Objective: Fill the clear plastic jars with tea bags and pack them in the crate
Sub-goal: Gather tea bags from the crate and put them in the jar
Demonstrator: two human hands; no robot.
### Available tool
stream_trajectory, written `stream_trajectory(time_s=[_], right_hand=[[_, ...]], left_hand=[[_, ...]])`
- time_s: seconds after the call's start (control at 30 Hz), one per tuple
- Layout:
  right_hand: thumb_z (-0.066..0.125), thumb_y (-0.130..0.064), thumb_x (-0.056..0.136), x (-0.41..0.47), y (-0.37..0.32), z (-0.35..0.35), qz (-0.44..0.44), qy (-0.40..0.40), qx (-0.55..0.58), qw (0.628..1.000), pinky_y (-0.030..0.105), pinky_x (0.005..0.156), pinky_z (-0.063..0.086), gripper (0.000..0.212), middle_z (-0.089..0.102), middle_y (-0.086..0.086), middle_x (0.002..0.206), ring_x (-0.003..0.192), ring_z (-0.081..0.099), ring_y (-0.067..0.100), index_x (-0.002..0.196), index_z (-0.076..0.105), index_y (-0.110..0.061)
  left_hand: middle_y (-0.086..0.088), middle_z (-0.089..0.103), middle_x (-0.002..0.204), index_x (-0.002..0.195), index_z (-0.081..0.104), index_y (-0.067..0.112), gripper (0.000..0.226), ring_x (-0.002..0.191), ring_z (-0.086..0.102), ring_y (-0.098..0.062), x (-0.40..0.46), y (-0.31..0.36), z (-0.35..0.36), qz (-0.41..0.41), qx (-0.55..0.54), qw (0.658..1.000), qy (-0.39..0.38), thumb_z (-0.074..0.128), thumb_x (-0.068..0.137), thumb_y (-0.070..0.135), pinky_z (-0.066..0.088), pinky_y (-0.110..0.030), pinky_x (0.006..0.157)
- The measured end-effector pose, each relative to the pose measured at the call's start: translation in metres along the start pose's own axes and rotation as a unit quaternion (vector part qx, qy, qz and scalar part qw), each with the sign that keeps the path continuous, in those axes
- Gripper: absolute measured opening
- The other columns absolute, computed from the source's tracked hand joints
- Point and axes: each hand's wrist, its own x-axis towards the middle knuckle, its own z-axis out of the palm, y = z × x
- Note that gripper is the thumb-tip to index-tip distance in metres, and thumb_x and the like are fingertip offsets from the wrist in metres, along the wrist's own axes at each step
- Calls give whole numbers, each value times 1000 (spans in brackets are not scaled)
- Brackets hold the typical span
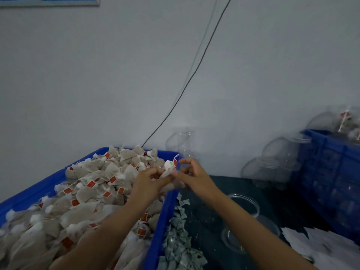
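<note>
Both hands meet over the right rim of the blue bin (164, 217), which is heaped w/ tea bags (93, 193). Left hand (150, 182) has fingers curled round a small bunch of bags just lifted off the heap; right hand (191, 175) pinches one tea bag (169, 168) w/ thumb & forefinger, other fingers loosely spread, red tag sticking up beside it. Prob. held together like this to gather or count bags before dropping them in a jar, a guess only. The open jar (244, 206) stands on the dark surface right of the bin, below the right forearm, mouth up, so the drop is short. Empty jars (272, 164) lie further right of the bin by the wall; the blue crate (329, 172) is beyond them, w/ filled jars on top. Loose paper bits (179, 236) lie along the bin's right wall.
</note>
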Motion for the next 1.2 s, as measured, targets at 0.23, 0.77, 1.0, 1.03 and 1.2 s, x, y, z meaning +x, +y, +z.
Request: stream_trajectory(time_s=[0.23, 0.77, 1.0, 1.03, 1.2], right_hand=[[67, -14, 89, -17, 14, -17, 11, 45, -9, 999, 34, 66, 59, 14, 66, 13, 92, 76, 65, 19, 97, 65, -2], [72, -22, 84, -71, 39, -119, 38, 255, -259, 931, 26, 64, 48, 15, 64, -1, 80, 75, 60, 13, 74, 61, -16], [71, -34, 84, -84, 45, -120, 40, 194, -362, 911, 38, 90, 46, 20, 62, -18, 75, 79, 59, 5, 68, 59, -33], [71, -35, 84, -82, 45, -119, 37, 190, -387, 901, 39, 91, 43, 23, 59, -20, 74, 81, 57, 5, 66, 57, -37], [68, -34, 86, -78, 45, -115, 58, 212, -427, 877, 35, 87, 36, 14, 58, -18, 81, 89, 56, 9, 73, 63, -38]], left_hand=[[-5, 71, 93, 96, 65, 14, 16, 82, 70, -18, -4, -3, 21, -69, -91, 990, -85, 70, 84, 6, 57, -23, 62], [4, 67, 93, 88, 65, 17, 21, 89, 63, -9, 0, -23, 22, -8, 69, 997, -21, 70, 81, -2, 49, -16, 74], [-5, 66, 92, 89, 65, 14, 19, 80, 61, -15, 20, -46, -19, -119, 86, 986, 79, 64, 83, -3, 46, -24, 63], [-7, 66, 93, 90, 65, 13, 19, 81, 61, -19, 23, -51, -28, -139, 93, 982, 88, 63, 83, -4, 50, -29, 67], [-11, 64, 99, 100, 66, 8, 16, 89, 60, -26, 29, -80, -75, -206, 254, 942, 73, 56, 90, 0, 52, -44, 88]])
